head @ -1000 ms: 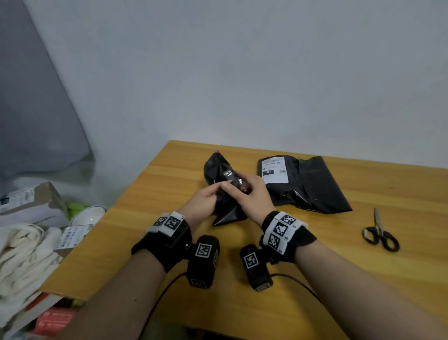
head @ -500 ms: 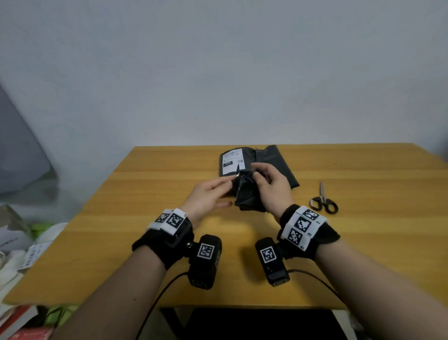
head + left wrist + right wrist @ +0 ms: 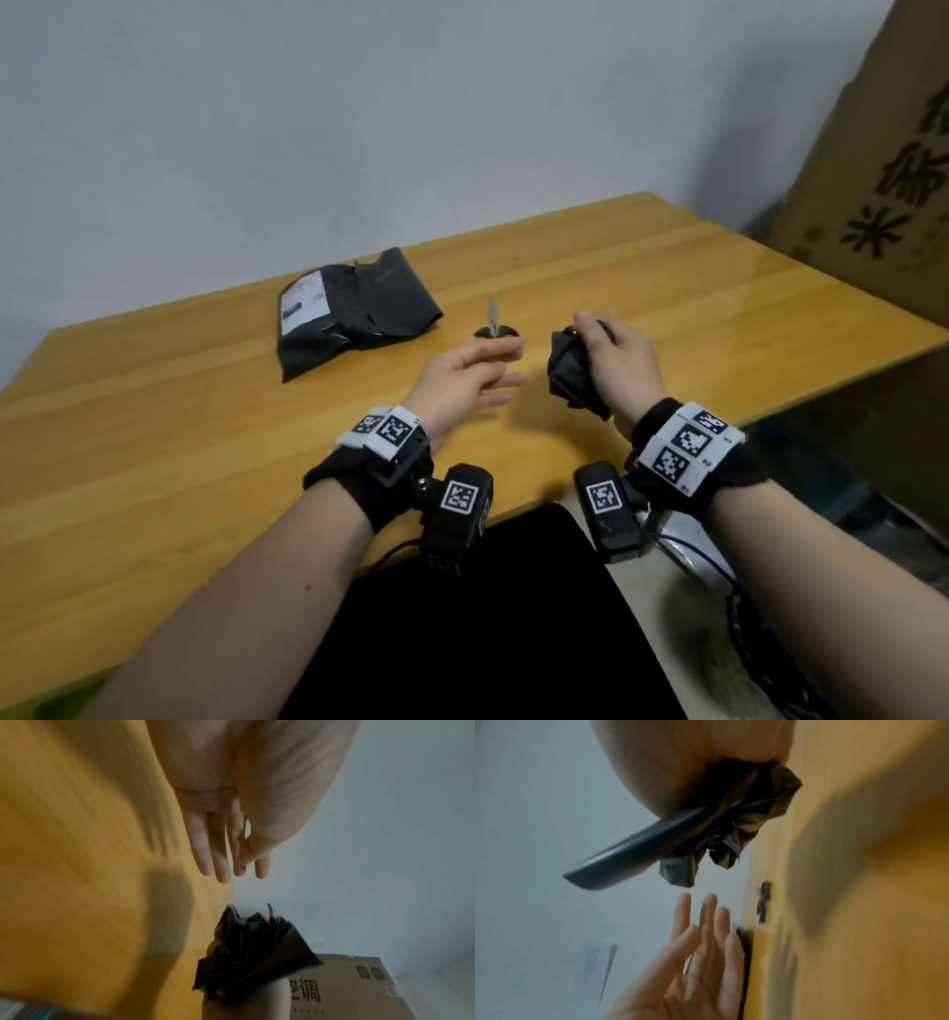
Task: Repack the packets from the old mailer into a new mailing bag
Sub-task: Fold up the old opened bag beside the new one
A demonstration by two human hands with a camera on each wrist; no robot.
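A wooden table (image 3: 205, 462) with a yellow-orange plank top carries the things. A black mailer bag (image 3: 354, 308) with a white label lies flat on it toward the far left, partly folded over itself. Just to its right a pair of scissors (image 3: 494, 325) with black handles lies on the wood, blades pointing toward the wall, apart from the bag.

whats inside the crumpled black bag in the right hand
Cannot tell: the right hand grips the crumpled black bag shut, so its opaque plastic covers any contents.
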